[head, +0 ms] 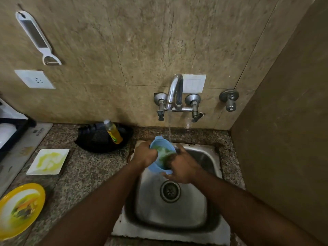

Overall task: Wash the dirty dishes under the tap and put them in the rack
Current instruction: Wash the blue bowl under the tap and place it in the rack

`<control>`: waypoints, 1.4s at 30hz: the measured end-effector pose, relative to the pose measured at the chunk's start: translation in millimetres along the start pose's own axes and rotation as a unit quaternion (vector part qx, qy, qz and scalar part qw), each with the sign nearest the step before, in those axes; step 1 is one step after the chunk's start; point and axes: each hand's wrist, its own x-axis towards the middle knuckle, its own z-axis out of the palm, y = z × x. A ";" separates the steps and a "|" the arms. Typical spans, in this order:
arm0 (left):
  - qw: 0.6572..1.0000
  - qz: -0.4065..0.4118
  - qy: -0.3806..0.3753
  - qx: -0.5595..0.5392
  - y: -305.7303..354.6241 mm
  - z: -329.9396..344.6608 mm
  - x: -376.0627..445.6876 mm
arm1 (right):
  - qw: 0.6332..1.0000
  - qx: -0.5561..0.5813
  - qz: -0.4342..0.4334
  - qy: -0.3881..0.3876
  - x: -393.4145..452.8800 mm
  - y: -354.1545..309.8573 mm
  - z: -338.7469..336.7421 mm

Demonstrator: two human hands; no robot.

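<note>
At frame centre, the left hand (144, 155) grips the blue bowl (160, 157) tilted under the tap (174, 93) stream (so water reaches the green residue), while the right hand (182, 166) fingers curl inside, scrubbing.

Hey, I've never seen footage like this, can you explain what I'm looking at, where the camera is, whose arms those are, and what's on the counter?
There is no machine here. The single picture comes from a camera worn on a person's head, looking down at their own two arms over a steel sink. The left hand holds a blue bowl by its side, and the right hand rubs inside it, where green residue shows. Water runs from the wall tap onto the bowl's rim. On the stone counter to the left lie a white square plate with yellowish smears, a yellow plate with food scraps, and a bottle of yellow liquid standing in a black pan.
</note>
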 end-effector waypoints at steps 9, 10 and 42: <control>0.983 -0.177 -0.044 -0.036 -6.7 7.5 1.8 | 0.716 0.647 0.258 -0.044 -26.2 -47.1 31.4; 0.984 -0.173 -0.046 -0.019 -11.4 8.9 -0.6 | 0.682 0.678 0.268 -0.055 -29.2 -52.4 33.4; 0.989 -0.055 0.125 -0.060 27.7 7.4 28.8 | 0.992 0.114 0.043 -0.006 14.1 0.1 -12.0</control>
